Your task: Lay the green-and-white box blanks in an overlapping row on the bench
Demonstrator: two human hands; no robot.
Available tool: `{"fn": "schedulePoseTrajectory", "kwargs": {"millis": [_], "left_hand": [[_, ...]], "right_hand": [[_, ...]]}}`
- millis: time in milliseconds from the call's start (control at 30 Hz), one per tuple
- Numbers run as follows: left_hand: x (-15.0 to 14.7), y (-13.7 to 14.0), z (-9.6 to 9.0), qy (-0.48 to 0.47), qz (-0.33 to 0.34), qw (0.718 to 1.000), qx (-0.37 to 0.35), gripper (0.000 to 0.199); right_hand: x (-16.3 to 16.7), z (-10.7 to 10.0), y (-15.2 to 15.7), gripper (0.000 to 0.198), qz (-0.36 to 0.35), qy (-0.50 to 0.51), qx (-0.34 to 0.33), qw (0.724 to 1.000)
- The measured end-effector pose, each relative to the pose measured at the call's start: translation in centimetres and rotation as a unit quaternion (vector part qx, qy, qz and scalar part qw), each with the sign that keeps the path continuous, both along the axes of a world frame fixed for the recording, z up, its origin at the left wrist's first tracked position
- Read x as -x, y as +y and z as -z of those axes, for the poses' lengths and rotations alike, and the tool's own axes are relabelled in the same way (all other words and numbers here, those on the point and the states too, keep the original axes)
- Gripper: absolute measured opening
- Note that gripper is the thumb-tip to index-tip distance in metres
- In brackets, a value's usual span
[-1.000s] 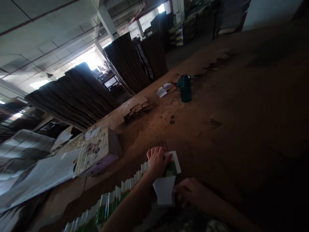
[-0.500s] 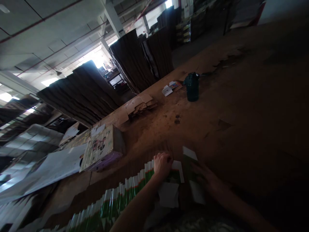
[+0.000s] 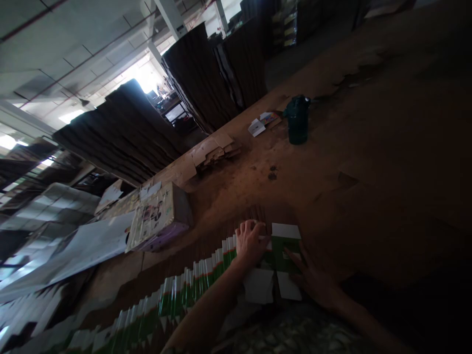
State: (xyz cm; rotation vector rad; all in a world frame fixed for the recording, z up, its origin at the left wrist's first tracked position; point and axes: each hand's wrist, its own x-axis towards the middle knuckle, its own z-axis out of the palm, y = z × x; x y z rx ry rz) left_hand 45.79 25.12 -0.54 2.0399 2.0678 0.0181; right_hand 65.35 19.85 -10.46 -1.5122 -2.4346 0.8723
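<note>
My left hand [image 3: 251, 244] is closed, its fingers curled over the right end of a long row of flat green-and-white cartons [image 3: 180, 292]. What lies inside those curled fingers is hidden. Just to the right is a single flat carton [image 3: 286, 236], green in the middle with white flaps at both ends. Across its green face my right hand [image 3: 313, 280] lies with fingers stretched out and apart. Between the two hands, a white flap [image 3: 258, 286] of another carton shows below my left wrist.
A plastic-wrapped pack [image 3: 157, 216] stands left on the brown tabletop [image 3: 228, 189]. Farther off are torn cardboard pieces [image 3: 212, 151], small printed papers [image 3: 257, 127] and a dark green jug [image 3: 298, 120]. Tall stacks of sheets [image 3: 118, 130] rise behind the table.
The single carton, tilted and blurred before, now faces me squarely beside my left hand. My right hand has shifted slightly left with it; my left hand stays at the row's end.
</note>
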Motion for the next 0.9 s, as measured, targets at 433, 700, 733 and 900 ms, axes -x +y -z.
{"fn": "schedulePoseTrajectory", "kwargs": {"millis": [433,700,733,900], "left_hand": [[-0.9,-0.2,1.2,0.012,0.078,0.993,0.092,0.069],[-0.5,2.2,-3.7,-0.092,-0.065,0.992,0.052,0.041],[-0.5,2.3,-3.9,-0.063,-0.056,0.996,0.026,0.036],[-0.8,1.5,-1.8,0.036,0.003,0.999,0.018,0.026]], "right_hand": [[-11.2,-4.1,4.2,0.067,0.147,-0.091,-0.053,0.984],[-0.8,-15.8,4.5,0.05,0.022,0.218,0.194,0.956],[0.0,-15.8,4.1,0.059,-0.002,0.234,0.259,0.937],[-6.3,-7.7,3.8,0.073,0.168,0.134,0.101,0.971]]}}
